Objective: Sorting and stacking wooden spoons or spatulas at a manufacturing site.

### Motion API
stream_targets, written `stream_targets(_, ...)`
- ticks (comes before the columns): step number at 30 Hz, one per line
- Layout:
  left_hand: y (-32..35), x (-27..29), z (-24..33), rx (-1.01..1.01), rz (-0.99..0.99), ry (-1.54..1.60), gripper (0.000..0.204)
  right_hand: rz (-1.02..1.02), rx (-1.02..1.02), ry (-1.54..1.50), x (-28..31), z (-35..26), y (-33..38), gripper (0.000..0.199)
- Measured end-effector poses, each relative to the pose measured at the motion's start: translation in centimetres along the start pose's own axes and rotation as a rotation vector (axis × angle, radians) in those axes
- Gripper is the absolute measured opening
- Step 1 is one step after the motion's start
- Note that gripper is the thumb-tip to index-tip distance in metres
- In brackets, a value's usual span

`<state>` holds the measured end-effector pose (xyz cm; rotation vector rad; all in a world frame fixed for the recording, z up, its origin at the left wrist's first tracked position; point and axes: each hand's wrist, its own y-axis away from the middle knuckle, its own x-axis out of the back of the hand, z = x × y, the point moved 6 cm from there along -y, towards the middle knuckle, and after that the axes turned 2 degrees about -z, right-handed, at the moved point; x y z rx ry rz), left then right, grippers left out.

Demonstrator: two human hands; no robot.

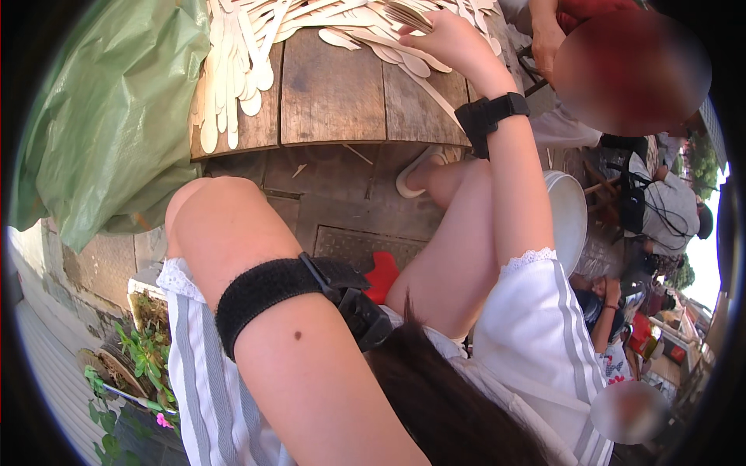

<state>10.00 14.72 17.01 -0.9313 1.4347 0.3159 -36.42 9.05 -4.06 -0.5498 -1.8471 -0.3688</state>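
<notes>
At the top, my right hand (458,46) reaches over the wooden table (332,93), its fingers closed on a small stack of wooden cutlery (408,15). Many pale wooden spoons and flat sticks (233,70) lie heaped on the boards to the left of the hand and beneath it. One spoon (416,66) rests just under my fingers. A black strap with a small device (486,120) circles my right wrist. Nearer to me, a bare limb (311,365) with a wide black strap (268,295) crosses the lower middle. My left hand does not show.
A green plastic sheet or bag (109,116) hangs against the table's left side. Beside my right arm stands a white bucket (567,217). A red object (381,276) lies below my legs. Potted plants (144,357) are at lower left. Other people sit at the right.
</notes>
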Motion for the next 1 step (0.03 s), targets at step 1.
stream_targets(1,-0.03,-0.01,0.2,0.005,0.001,0.003,0.015,0.0,0.03,0.096,-0.57,-0.27,0.19,0.03)
